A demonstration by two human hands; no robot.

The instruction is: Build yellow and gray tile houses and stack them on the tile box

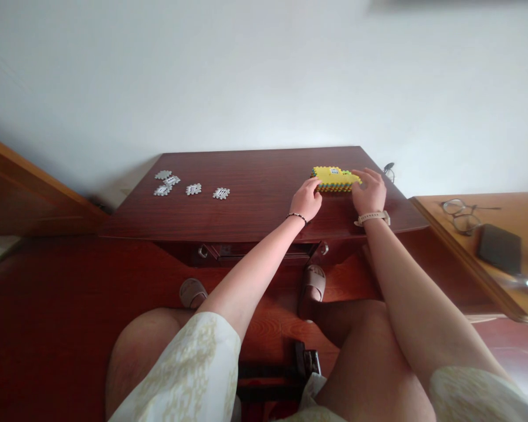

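Toward the 1 o'clock corner of the dark wooden table (255, 199), a flat stack of yellow tiles (334, 179) with toothed edges, long axis 9 to 3 o'clock, is clasped by its ends between the left hand (307, 201) at 9 and the right hand (369, 192) at 3, equally near, fingers curled.

One head camera looks forward and down. The left hand (307, 199) and right hand (369, 192) lie well ahead, right of centre.
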